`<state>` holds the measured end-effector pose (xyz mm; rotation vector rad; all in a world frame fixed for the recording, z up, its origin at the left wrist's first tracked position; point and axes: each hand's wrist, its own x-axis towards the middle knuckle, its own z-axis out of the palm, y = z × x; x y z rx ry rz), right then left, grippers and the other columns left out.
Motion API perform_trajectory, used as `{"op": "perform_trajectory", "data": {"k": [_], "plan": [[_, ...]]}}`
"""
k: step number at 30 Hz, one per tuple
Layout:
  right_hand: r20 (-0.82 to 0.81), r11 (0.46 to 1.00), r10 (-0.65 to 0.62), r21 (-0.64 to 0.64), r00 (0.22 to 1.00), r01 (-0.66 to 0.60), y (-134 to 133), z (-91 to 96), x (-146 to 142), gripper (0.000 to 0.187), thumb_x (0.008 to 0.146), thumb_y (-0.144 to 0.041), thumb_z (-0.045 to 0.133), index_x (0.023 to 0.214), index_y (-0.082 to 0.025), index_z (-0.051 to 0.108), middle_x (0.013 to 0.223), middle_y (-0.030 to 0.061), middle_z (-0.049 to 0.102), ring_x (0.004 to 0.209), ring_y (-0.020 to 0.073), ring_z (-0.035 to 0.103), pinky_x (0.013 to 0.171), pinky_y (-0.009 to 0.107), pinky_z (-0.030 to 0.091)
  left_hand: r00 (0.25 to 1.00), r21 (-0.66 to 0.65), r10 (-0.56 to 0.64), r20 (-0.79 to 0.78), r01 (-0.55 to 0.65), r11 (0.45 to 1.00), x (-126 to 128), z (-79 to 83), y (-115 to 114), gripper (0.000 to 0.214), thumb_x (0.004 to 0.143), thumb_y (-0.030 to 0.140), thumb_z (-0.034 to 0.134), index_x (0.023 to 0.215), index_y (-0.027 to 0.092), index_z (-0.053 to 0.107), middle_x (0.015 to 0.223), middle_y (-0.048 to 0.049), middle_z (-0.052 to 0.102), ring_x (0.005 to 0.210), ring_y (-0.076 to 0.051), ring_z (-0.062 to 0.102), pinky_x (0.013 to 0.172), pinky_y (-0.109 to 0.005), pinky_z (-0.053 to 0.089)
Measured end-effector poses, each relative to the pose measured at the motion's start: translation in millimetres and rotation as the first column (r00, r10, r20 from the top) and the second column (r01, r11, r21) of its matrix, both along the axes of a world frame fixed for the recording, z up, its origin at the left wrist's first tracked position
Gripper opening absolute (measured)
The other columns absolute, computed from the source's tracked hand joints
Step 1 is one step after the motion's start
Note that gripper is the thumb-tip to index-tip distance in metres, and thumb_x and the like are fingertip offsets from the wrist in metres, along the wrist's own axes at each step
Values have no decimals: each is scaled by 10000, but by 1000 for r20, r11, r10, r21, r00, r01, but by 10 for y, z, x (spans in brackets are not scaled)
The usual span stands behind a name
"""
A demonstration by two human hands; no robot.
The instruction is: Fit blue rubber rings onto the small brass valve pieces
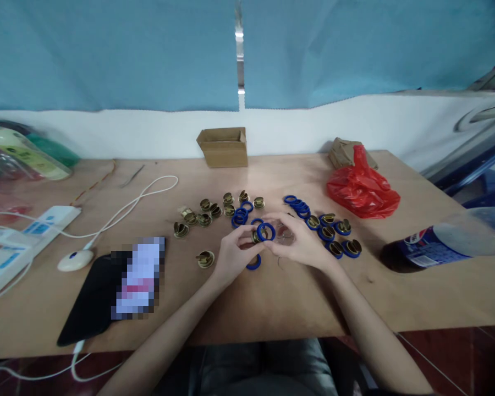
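Observation:
Over the middle of the table my two hands meet. A blue ring [271,238] is pinched at its right side by my right hand [300,242]. The fingers of my left hand [234,254] are closed on a small brass-coloured fitting [255,236], right against the ring; whether the two are joined I cannot tell. Another blue ring [253,264] lies just below my hands. Several loose brass fittings [205,220] lie to the left, with a small group of blue rings [240,218] beside them. To the right, several brass fittings [327,233] sit in blue rings, near a row of bare rings [300,207].
A small open cardboard box [226,155] stands at the back. On the right are a red plastic bag [363,190] and a cola bottle [429,247] lying on its side. A phone [138,280], white cables and a power strip [53,223] occupy the left.

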<state>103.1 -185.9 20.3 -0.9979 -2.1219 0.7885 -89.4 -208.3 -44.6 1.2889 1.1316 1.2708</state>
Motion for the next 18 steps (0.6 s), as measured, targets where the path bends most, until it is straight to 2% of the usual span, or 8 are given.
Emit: {"op": "perform_trajectory", "data": {"k": [6, 13, 18], "plan": [[46, 998, 50, 46, 998, -52, -23, -12, -86, 289, 889, -249, 654, 1176, -233, 626, 1179, 79, 660, 1052, 219, 630, 911, 381, 518, 994, -4, -38, 107, 39, 999, -20, -18, 56, 466, 655, 321, 861, 1054, 162, 678, 1081, -103, 772, 971, -264, 761, 911, -439, 627], [48, 999, 52, -2, 997, -52, -10, -21, -61, 321, 912, -276, 657, 1229, -259, 613, 1207, 82, 627, 1025, 209, 632, 871, 368, 543, 971, -31, -125, 205, 134, 991, -48, 86, 33, 472, 719, 304, 830, 1151, 173, 692, 1181, -122, 749, 1068, -273, 730, 987, -460, 587], [35, 998, 39, -59, 999, -37, -4, -51, -59, 365, 910, -265, 660, 1269, -291, 597, 1227, 82, 611, 972, 195, 642, 785, 345, 573, 969, -73, -110, 223, 129, 989, -64, 130, 19, 405, 824, 365, 739, 1179, 177, 696, 1214, -128, 735, 1112, -281, 711, 916, -426, 624]]}}
